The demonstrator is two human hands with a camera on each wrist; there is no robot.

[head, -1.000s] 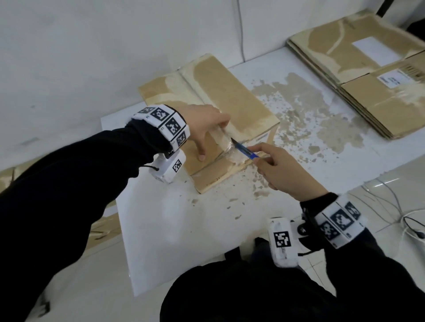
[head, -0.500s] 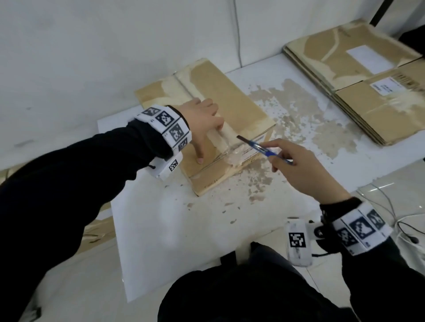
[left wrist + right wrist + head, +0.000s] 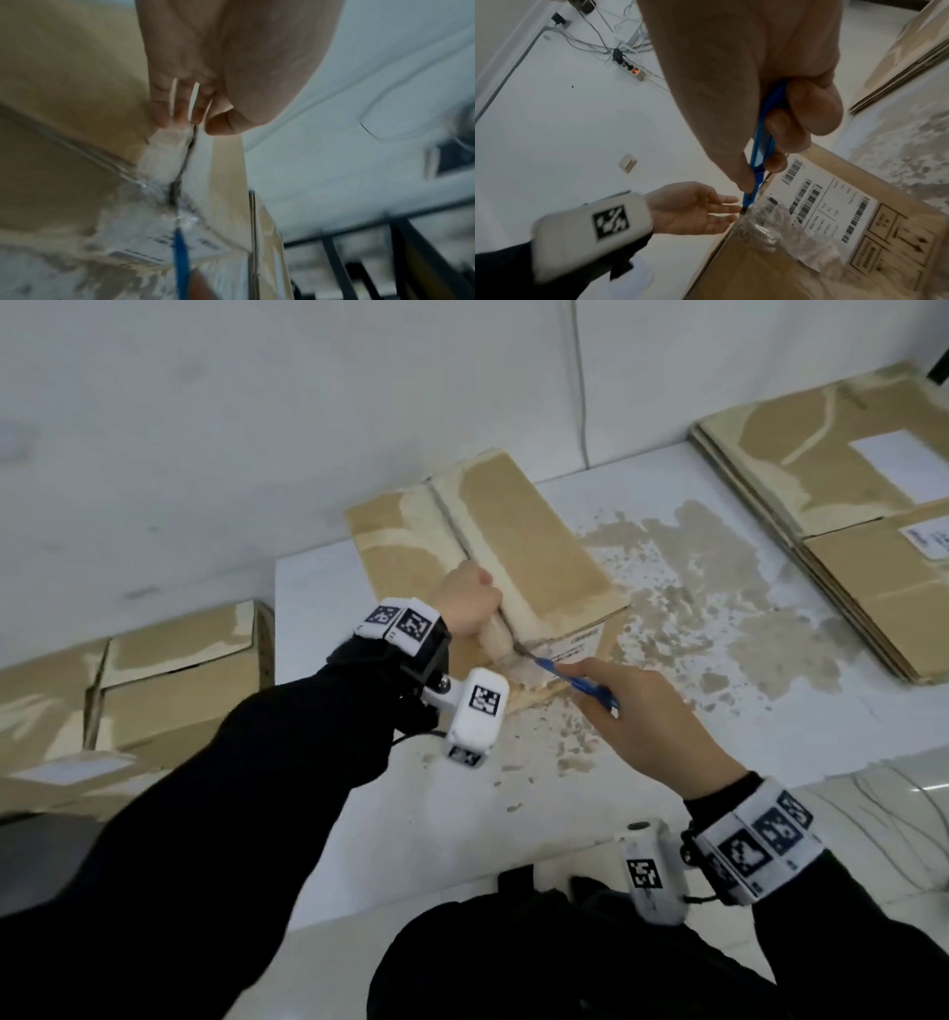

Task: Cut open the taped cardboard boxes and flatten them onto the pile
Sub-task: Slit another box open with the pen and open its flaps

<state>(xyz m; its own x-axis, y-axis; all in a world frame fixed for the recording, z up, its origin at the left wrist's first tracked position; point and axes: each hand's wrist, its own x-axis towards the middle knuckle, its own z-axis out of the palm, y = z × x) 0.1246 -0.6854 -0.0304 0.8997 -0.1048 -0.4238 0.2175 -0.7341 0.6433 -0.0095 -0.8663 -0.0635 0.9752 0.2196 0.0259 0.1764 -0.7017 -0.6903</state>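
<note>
Barcoded label (image 3: 818, 205) on box (image 3: 518, 557), text unreadable

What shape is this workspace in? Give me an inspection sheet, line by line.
Surface: white table, worn brown patches.
Job's things: taped box on the table; blue cutter, blade at the top seam's near end; flattened pile to the right.
Clutter: crumpled clear tape beside the shipping label.
Grippers: left hand presses on the box top by the seam; right hand grips the cutter.
Cables: wall cable; floor cables and power strip.
Surroundings: more boxes lower left.
</note>
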